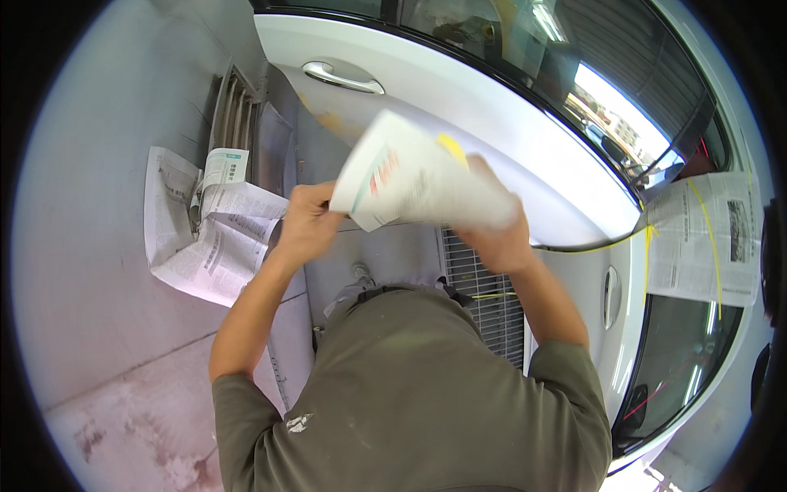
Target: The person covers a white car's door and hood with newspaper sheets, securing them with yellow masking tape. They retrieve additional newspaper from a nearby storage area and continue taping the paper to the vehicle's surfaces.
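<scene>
Fingers [326, 199] on one newspaper [410, 176], two hands [310, 228] [503, 239]

Paper [414, 180] sits between left hand [310, 220] and right hand [502, 239].

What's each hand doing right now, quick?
Left hand: closed, gripping the lower left edge of a newspaper sheet.
Right hand: closed on the sheet's other end, fingers partly blurred.

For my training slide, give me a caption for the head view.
Left hand and right hand hold a curled printed paper sheet beside a white car door.
</scene>
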`<state>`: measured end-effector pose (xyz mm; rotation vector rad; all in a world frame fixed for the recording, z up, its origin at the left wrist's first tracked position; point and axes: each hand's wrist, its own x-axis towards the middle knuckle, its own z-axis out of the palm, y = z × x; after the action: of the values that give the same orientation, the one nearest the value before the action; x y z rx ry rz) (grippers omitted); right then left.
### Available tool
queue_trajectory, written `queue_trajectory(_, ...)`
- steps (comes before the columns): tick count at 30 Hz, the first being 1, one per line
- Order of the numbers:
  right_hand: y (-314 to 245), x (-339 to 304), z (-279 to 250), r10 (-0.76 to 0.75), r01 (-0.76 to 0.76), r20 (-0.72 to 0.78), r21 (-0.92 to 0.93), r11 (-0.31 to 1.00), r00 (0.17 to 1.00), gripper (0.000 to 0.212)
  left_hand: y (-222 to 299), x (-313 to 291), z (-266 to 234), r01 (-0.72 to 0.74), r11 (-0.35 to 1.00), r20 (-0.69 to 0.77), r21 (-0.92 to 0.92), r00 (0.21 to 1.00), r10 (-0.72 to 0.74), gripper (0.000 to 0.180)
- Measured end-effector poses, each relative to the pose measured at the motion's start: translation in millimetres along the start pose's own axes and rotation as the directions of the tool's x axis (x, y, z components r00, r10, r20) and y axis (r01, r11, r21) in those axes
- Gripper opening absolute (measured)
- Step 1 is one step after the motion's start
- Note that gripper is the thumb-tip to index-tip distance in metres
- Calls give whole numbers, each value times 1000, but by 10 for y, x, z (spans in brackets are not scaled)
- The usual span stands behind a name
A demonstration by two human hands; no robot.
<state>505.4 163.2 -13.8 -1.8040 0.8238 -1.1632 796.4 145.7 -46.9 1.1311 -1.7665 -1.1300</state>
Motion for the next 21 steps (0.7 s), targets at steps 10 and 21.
queue_trajectory(10, 510, -373, -282, 13, -18, 37, 130, 991, 999, 34, 923, -519, 381, -197, 862, -52, 466, 967, 249, 32)
queue_trajectory(21, 377, 189, 400, 129, -496, 730, 313, 810, 671, 33, 1741, -1245, 269, 156, 909, -131, 386, 985, -113, 42)
